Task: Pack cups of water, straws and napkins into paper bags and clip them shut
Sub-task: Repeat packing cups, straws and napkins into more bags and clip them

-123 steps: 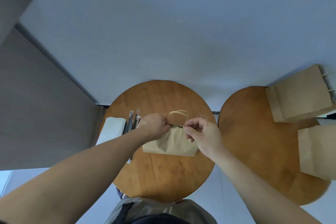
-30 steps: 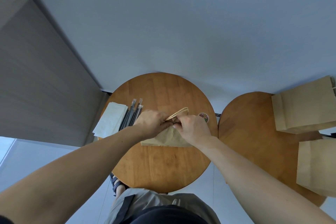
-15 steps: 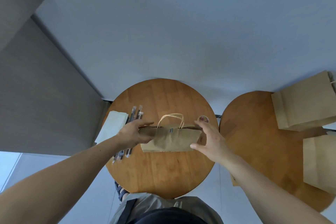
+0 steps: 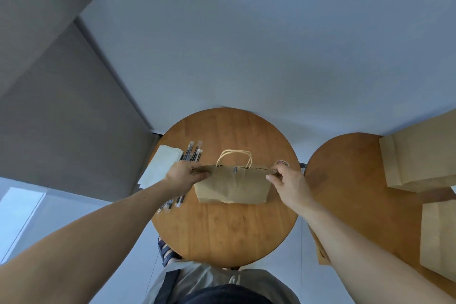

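— Where was the paper bag [image 4: 232, 186] at that point?

— It stood upright on the round table [image 4: 222, 234], between the person's two hands. The left hand [image 4: 183, 175] pinched the left end of its top edge, and the right hand [image 4: 287, 180] pinched the right end between thumb and fingers. The mouth was pulled flat, and what looked like a small clip [image 4: 235, 169] sat at its middle, just under the twine handles [image 4: 234, 155].

— How would it have handled?

— Probably like thin kraft paper: light and soft, and quick to crease or tear at those pinched corners. Its contents were hidden. If a cup of water was inside, the weight would have sat low and could have spilled if the bag tilted.

— So where was the best place to take hold?

— The handles, or a palm under the base, with the bag held upright. The top edge alone seemed too weak for lifting.

— What lay around it?

— Wrapped straws [image 4: 193, 153] and a stack of napkins [image 4: 161, 165] lay to the left, the straws just beside the left hand. Two more bags [image 4: 417, 155] lay on the second table [image 4: 357, 180], well apart.
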`<state>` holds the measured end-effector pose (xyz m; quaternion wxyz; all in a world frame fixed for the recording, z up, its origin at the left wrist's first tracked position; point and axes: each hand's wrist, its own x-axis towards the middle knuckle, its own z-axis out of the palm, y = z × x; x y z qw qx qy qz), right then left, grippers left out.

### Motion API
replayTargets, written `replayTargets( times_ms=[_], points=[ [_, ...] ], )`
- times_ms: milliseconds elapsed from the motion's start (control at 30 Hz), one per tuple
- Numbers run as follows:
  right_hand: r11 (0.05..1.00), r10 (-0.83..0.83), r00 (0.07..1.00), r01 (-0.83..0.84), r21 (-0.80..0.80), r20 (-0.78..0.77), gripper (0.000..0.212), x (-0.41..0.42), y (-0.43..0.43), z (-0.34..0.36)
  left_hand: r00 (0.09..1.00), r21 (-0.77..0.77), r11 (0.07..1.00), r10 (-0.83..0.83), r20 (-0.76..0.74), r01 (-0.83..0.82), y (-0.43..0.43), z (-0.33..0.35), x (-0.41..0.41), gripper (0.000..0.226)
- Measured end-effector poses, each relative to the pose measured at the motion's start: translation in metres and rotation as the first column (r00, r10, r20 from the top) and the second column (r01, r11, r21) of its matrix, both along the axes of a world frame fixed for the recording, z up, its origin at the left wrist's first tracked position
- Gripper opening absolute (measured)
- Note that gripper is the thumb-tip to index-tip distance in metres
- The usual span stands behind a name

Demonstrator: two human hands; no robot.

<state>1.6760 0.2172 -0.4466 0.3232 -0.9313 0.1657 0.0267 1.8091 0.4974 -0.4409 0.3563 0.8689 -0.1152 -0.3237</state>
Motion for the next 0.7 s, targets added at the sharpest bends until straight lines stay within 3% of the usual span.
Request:
replayTargets(
  times_ms=[300, 567, 700],
  points=[
    [0.999, -0.015, 0.976, 0.008, 0.034, 0.218, 0.011, 0.024, 0.016, 0.056, 0.980, -0.240, 0.962, 0.161, 0.119, -0.129, 0.021, 0.057, -0.006, 0.016],
    [0.978, -0.207, 0.832, 0.175, 0.110, 0.514, 0.006, 0.051, 0.075, 0.133, 0.931, -0.584, 0.765, 0.362, 0.040, -0.272, 0.061, 0.140, 0.004, 0.004],
    [0.970, -0.239, 0.748, 0.209, 0.122, 0.620, 0.012, 0.068, 0.110, 0.184, 0.888, -0.673, 0.706, 0.431, 0.161, -0.220, 0.090, 0.187, 0.009, 0.004]
  ],
)
